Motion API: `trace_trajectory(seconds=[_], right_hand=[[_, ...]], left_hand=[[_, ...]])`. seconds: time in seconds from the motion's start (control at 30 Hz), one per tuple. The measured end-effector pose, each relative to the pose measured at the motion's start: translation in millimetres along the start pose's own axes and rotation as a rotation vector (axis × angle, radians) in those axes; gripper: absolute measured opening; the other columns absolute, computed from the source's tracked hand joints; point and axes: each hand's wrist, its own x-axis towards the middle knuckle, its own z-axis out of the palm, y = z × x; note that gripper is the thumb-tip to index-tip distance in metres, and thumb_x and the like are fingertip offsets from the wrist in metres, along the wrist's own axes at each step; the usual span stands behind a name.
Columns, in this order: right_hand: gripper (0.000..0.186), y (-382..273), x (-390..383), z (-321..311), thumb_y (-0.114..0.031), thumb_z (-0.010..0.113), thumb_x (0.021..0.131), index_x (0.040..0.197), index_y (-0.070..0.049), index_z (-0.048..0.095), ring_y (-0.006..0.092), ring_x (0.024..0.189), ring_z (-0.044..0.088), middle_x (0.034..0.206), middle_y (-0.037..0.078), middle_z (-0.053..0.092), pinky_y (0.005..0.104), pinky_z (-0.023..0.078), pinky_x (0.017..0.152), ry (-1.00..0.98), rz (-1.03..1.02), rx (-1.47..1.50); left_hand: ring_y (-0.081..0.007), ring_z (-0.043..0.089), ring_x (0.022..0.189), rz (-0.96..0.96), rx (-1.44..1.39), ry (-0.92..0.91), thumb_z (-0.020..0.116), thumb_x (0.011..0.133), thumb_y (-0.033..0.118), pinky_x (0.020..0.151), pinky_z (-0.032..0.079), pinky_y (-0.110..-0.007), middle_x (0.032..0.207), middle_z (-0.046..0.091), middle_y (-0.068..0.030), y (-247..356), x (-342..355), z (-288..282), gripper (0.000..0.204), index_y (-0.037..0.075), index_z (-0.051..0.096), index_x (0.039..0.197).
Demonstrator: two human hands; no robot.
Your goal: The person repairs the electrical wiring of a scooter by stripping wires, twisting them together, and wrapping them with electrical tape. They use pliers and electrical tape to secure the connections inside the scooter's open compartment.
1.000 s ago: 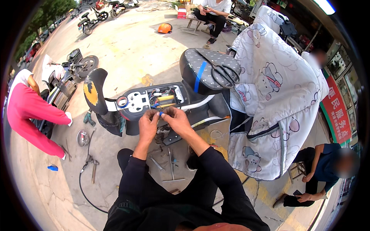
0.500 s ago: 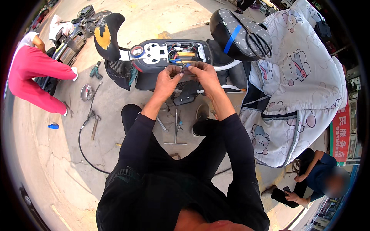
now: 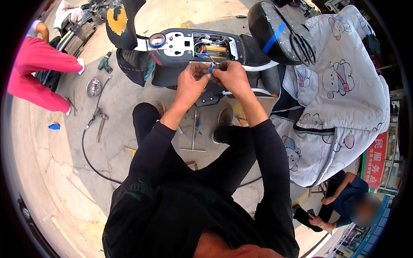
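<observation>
Both hands meet over the near side of an electric scooter's opened body (image 3: 176,64). My left hand (image 3: 192,82) is closed, its thumb and forefinger pinching thin wires with a small blue piece (image 3: 211,69) on them. From the other side my right hand (image 3: 231,76) pinches the same spot; whether the blue piece is tape or a connector is too small to tell. Just beyond the fingers, an open bay (image 3: 215,48) holds coloured wires and a gold-coloured ribbed box. A tape roll (image 3: 157,40) lies on the white plate left of the bay.
The tipped-up seat (image 3: 284,36) and a quilted cover (image 3: 340,103) stand right. On the ground lie a drill (image 3: 104,62), a metal bowl (image 3: 94,87), a hammer (image 3: 101,129), a black cable (image 3: 88,159) and a T-handle wrench (image 3: 194,133). One person sits lower right; another bends at left.
The view has shifted, so the scooter sits a little higher and farther right. My hands remain together at the wires, with the blue piece now between the fingertips of both.
</observation>
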Motion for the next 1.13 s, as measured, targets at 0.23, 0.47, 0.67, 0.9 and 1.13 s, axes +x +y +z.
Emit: trace_trajectory(seconds=[0.23, 0.47, 0.67, 0.9, 1.13], right_hand=[[0.023, -2.0, -3.8, 9.3, -0.021, 0.073, 0.086, 0.092, 0.002, 0.078, 0.0264, 0.069, 0.076, 0.074, 0.016, 0.075, 0.0380, 0.059, 0.069, 0.090, -0.097, -0.140], [0.020, -4.3, -4.5, 5.8, -0.013, 0.075, 0.092, 0.100, 0.005, 0.076, 0.0155, 0.065, 0.074, 0.078, 0.011, 0.077, 0.0315, 0.057, 0.061, -0.015, 0.009, 0.032], [0.020, -7.0, -2.2, -1.6, -0.014, 0.076, 0.093, 0.102, 0.005, 0.076, 0.0122, 0.066, 0.071, 0.080, 0.008, 0.076, 0.0279, 0.054, 0.057, -0.105, 0.042, 0.080], [0.020, -16.8, -5.3, -7.3, -0.013, 0.076, 0.092, 0.106, 0.002, 0.075, 0.0112, 0.070, 0.071, 0.082, 0.005, 0.075, 0.0252, 0.051, 0.059, -0.160, 0.109, 0.148], [0.024, -47.9, 20.7, -45.3, -0.017, 0.078, 0.093, 0.107, 0.002, 0.074, 0.0111, 0.077, 0.072, 0.091, 0.006, 0.078, 0.0234, 0.053, 0.065, -0.109, 0.026, 0.177]], left_hand=[[-0.0120, 0.066, 0.095, -0.072, -0.018, 0.012, 0.076, 0.089, 0.000, 0.086, 0.055, -0.027, 0.107, 0.071, -0.0090, -0.8, -1.1, 1.1, 0.031, -0.005, 0.064, 0.117], [-0.0124, 0.068, 0.097, -0.208, -0.259, -0.068, 0.070, 0.094, 0.003, 0.086, 0.056, -0.028, 0.110, 0.072, -0.0094, -5.6, -0.9, -0.4, 0.035, -0.006, 0.065, 0.128], [-0.0111, 0.068, 0.095, -0.200, -0.267, -0.061, 0.071, 0.095, 0.005, 0.085, 0.055, -0.028, 0.106, 0.073, -0.0076, -5.6, -2.3, -1.1, 0.026, -0.005, 0.069, 0.119], [-0.0093, 0.068, 0.089, -0.124, -0.234, 0.003, 0.072, 0.095, 0.006, 0.081, 0.055, -0.026, 0.101, 0.074, -0.0052, -7.6, -4.6, 1.9, 0.018, -0.004, 0.070, 0.110], [-0.0098, 0.071, 0.091, 0.031, 0.052, 0.086, 0.075, 0.094, 0.003, 0.086, 0.055, -0.022, 0.102, 0.076, -0.0069, -9.0, 30.6, 19.2, 0.018, -0.001, 0.072, 0.110]])
